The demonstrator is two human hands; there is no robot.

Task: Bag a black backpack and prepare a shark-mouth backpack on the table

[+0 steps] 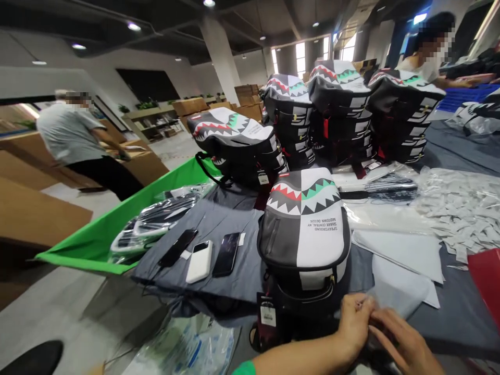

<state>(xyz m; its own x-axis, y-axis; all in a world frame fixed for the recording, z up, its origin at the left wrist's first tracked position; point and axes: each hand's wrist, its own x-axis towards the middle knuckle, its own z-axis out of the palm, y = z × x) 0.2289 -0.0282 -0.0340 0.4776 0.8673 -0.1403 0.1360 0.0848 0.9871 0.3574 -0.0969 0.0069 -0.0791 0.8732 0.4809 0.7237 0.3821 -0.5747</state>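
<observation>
Pinched between the fingertips of both hands, a thin clear plastic film (pixel 386 304) meets the grip at the counter's (pixel 461 312) near edge: left hand (pixel 355 320) and right hand (pixel 406 344) close on it together, thumbs touching. Just beyond them a backpack (pixel 304 229) lies flat, smooth half grey, half white, with a jagged shark-mouth print in red, green and white; its panel reads "SPRAYGROUND SHARK CENTRAL NY MIDTOWN", seen upside down. A barcoded hangtag (pixel 267 314) dangles beneath it. Left of it, on grey cloth, lie two glossy black phones (pixel 226 254) and a white power bank (pixel 199 261). White sheets (pixel 402 250) lie to the right.
</observation>
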